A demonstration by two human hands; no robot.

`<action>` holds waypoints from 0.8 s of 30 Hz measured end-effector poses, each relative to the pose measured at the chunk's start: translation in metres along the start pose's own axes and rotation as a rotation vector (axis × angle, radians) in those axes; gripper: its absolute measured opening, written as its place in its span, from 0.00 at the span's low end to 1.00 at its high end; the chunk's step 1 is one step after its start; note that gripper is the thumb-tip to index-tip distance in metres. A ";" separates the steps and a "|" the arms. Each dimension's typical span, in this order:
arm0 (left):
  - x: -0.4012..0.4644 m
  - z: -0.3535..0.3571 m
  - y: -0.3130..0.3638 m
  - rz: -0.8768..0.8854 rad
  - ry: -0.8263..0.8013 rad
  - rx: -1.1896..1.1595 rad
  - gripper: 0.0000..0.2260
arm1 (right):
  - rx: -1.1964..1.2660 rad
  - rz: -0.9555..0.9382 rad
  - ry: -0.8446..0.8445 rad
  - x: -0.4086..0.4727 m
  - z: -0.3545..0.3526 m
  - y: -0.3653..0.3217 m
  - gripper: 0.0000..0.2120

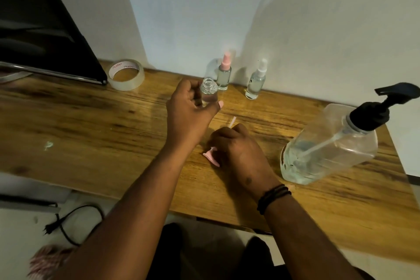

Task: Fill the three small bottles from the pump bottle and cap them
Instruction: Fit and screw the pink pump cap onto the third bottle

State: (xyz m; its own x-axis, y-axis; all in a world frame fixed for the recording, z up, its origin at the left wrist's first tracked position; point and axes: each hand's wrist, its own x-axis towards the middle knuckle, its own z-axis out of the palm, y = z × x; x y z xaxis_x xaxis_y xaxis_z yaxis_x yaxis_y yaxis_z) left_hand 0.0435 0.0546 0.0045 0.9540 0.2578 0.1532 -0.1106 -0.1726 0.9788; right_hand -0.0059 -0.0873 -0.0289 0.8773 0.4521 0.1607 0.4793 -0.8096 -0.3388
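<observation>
Two bottles [223, 75] capped by the wall. Third bottle [209, 92] gripped upright in left hand [191, 109] on the table [91, 125], neck open, probably for capping. Pink spray cap [212, 157] clasped by right hand [236, 150] fingers; pump bottle [327, 145] near.

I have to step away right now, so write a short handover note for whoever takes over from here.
Left hand grips the open, uncapped small bottle upright on the table. Right hand holds its pink spray cap, dip tube pointing away.
Done: pink-capped bottle and white-capped bottle stand capped by the wall, liquid inside.
The pump bottle stands to the right.
Left: check the open bottle's fill (hard to tell), then cap it.
</observation>
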 end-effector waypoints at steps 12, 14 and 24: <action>-0.020 -0.001 0.033 0.074 0.029 -0.126 0.18 | -0.001 0.172 0.390 -0.002 -0.022 -0.014 0.13; -0.023 -0.005 0.047 0.099 0.017 -0.140 0.19 | 0.060 0.207 0.451 0.000 -0.036 -0.024 0.14; -0.025 -0.041 0.203 0.409 -0.014 -0.044 0.24 | 0.122 0.187 0.701 0.009 -0.187 -0.083 0.08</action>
State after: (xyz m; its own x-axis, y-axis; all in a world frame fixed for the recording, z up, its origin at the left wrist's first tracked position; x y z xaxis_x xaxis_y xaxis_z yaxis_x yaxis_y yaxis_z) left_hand -0.0145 0.0522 0.2054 0.8325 0.1638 0.5292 -0.4929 -0.2171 0.8426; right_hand -0.0332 -0.0863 0.1736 0.7729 -0.0682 0.6309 0.3496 -0.7839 -0.5131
